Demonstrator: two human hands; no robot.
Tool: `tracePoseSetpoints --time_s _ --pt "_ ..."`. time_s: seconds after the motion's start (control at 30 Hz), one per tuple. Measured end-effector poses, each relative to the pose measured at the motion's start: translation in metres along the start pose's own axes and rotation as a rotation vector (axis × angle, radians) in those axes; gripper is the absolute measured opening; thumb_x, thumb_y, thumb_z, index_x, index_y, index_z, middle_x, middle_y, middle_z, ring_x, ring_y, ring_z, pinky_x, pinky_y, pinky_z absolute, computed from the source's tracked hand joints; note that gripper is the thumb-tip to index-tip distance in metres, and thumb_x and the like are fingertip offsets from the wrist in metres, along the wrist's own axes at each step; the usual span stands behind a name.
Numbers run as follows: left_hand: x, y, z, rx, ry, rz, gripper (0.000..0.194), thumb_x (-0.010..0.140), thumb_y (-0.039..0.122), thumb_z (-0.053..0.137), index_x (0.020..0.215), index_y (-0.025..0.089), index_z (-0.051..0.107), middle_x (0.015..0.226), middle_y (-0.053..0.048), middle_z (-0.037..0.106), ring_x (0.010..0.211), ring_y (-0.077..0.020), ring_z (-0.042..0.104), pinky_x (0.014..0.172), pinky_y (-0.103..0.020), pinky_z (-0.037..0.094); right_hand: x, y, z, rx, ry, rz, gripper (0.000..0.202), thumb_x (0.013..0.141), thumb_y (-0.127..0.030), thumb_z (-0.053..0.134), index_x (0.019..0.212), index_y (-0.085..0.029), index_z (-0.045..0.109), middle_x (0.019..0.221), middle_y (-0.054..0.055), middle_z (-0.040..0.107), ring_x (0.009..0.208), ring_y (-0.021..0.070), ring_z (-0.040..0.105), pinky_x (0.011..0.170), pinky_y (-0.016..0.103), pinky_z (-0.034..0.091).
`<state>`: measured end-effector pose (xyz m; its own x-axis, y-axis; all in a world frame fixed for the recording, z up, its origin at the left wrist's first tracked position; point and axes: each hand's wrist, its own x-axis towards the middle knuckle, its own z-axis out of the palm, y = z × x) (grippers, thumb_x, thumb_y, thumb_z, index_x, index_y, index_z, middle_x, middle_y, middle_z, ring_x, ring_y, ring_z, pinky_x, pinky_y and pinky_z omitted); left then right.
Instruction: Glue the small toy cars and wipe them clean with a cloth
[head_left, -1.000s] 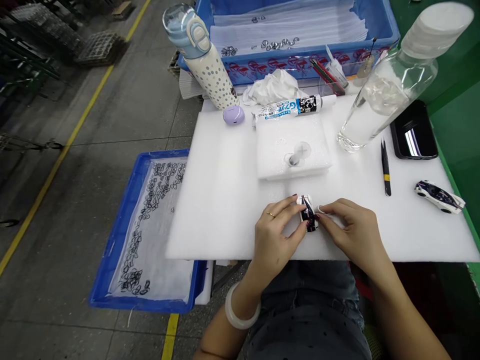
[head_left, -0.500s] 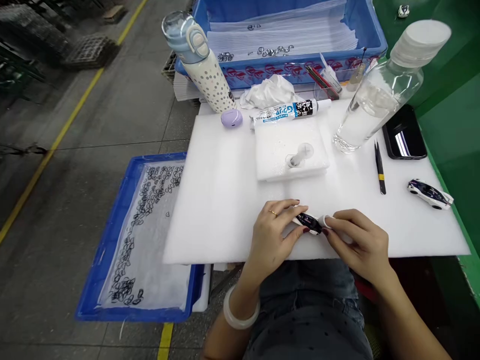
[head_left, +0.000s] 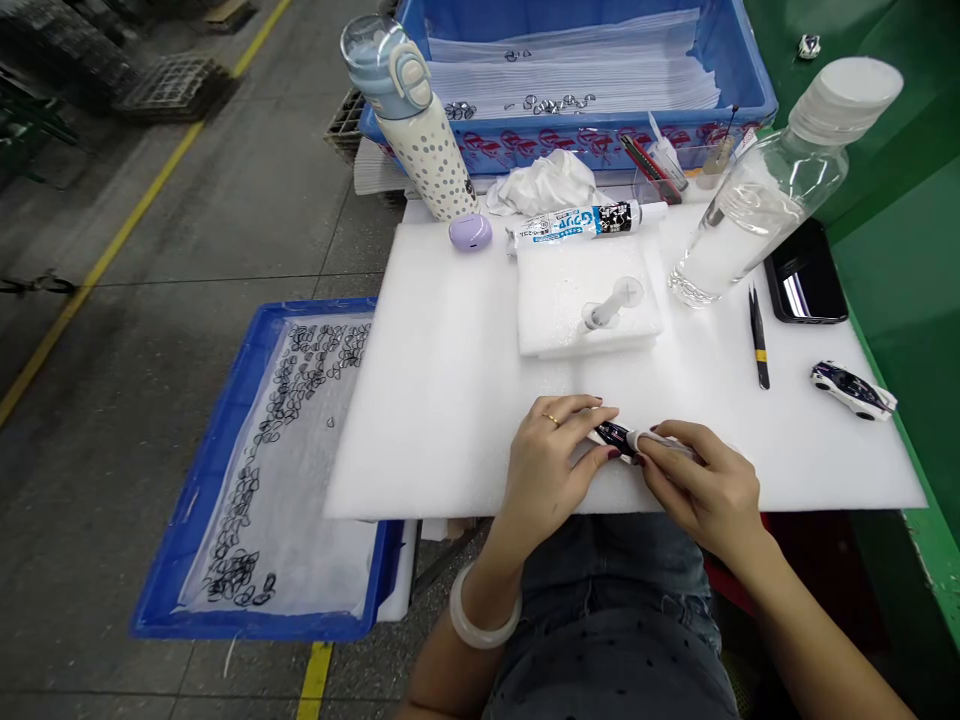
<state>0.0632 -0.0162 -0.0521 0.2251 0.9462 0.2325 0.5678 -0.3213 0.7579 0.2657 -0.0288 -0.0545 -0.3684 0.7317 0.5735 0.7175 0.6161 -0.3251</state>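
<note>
Currently left hand [head_left: 559, 455] pinching toy car [head_left: 615, 436] on foam pad [head_left: 450, 400], right hand [head_left: 697, 480] closing on a white piece at its end, tweezers [head_left: 759, 335] lying beyond right hand

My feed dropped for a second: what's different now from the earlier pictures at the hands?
The small toy car has been turned: a second ago it showed its white-and-dark top, pointing away; now it lies crosswise, mostly hidden between the left hand and the right hand, which still hold it. The right hand has closed in over it. The tweezers, second car and glue tube lie as before.
</note>
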Motion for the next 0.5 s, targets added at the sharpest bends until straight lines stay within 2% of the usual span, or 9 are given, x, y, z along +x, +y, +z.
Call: tracePoseSetpoints --time_s 0.17,0.3,0.37,0.43,0.5 --pt "0.001 -0.001 -0.005 0.016 -0.086 0.024 0.038 0.090 0.012 0.065 0.125 0.028 0.067 0.124 -0.005 0.068 0.116 -0.0251 0.057 0.101 -0.045 0.052 0.001 -0.009 0.000 -0.043 -0.006 -0.048 0.010 0.091 -0.014 0.065 0.097 -0.017 0.073 0.096 0.010 0.068 0.071 0.0156 0.067 0.056 0.026 0.053" --pt "0.001 0.000 -0.005 0.018 -0.070 0.007 0.031 0.091 0.013 0.065 0.118 0.025 0.069 0.116 -0.005 0.069 0.109 -0.0247 0.058 0.097 -0.043 0.053 0.004 -0.009 -0.008 0.073 -0.119 -0.066 0.013 0.095 -0.015 0.060 0.102 -0.017 0.071 0.090 0.007 0.064 0.065 0.0122 0.061 0.054 0.024 0.049" --pt "0.001 0.001 -0.004 0.018 -0.059 0.011 0.026 0.092 0.016 0.066 0.116 0.024 0.070 0.110 -0.005 0.070 0.105 -0.0241 0.059 0.094 -0.042 0.054 0.009 -0.003 -0.017 0.096 -0.104 -0.035 0.018 0.096 -0.013 0.058 0.110 -0.017 0.068 0.091 0.006 0.064 0.067 0.0121 0.060 0.055 0.025 0.048" --pt "0.001 0.002 -0.003 0.017 -0.053 0.015 0.024 0.093 0.019 0.065 0.117 0.023 0.071 0.109 -0.005 0.070 0.102 -0.0238 0.058 0.092 -0.041 0.054 0.015 0.005 -0.025 -0.042 -0.044 0.010 0.024 0.096 -0.017 0.060 0.119 -0.016 0.065 0.104 0.012 0.067 0.086 0.0205 0.065 0.070 0.033 0.051" --pt "0.002 0.002 -0.003 0.017 -0.046 0.011 0.024 0.094 0.021 0.065 0.117 0.022 0.071 0.109 -0.006 0.070 0.102 -0.0236 0.058 0.091 -0.040 0.053 0.019 0.009 -0.028 -0.220 -0.023 0.030 0.029 0.094 -0.029 0.067 0.120 -0.016 0.065 0.121 0.018 0.066 0.108 0.0329 0.062 0.087 0.048 0.046"
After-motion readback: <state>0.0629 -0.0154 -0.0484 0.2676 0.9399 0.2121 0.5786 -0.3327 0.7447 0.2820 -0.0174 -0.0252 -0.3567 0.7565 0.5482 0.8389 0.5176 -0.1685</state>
